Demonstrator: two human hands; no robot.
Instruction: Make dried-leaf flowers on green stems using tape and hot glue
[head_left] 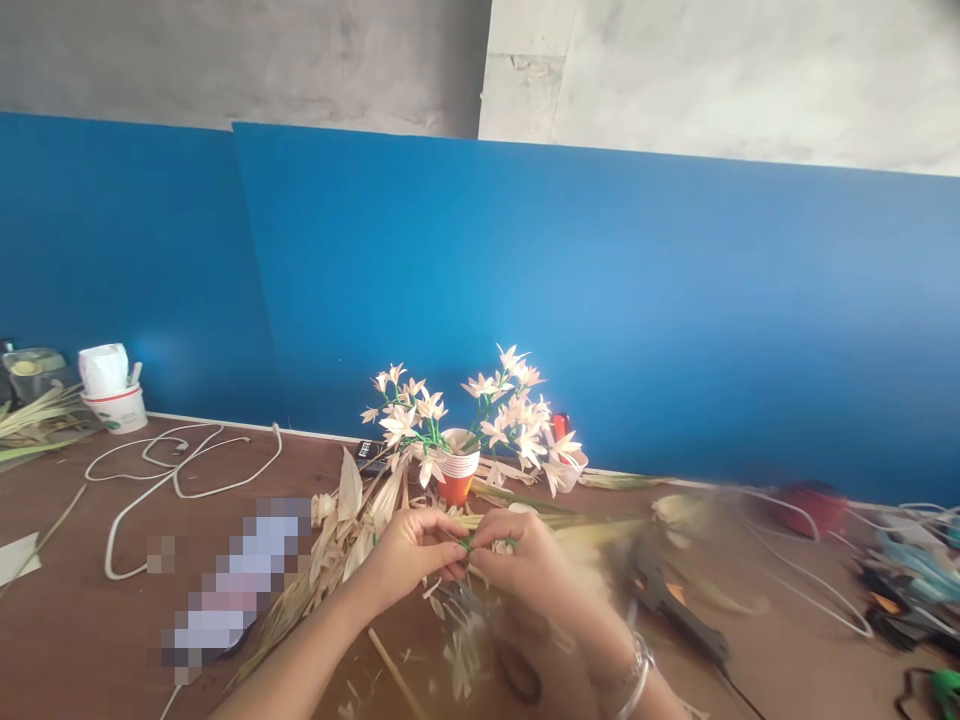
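My left hand (417,552) and my right hand (519,550) meet in front of the cup, fingertips pinched together. Between them runs a thin green stem (466,543), mostly covered by the fingers. A small pale flower piece (502,546) shows by my right fingers. Just behind stands a stack of paper cups (459,464), white above and orange below. Cream handmade flowers (517,410) on green stems spread from it to the right, and more flowers (409,412) to the left. Dried husks (337,540) lie beside my left hand.
A black glue gun (682,610) lies right of my right forearm. Dark scissors handles (519,672) and a thin stick (394,670) are below my hands. A white cable (180,470) loops at left, near a paper tub (116,408). A blue partition (600,300) closes the back.
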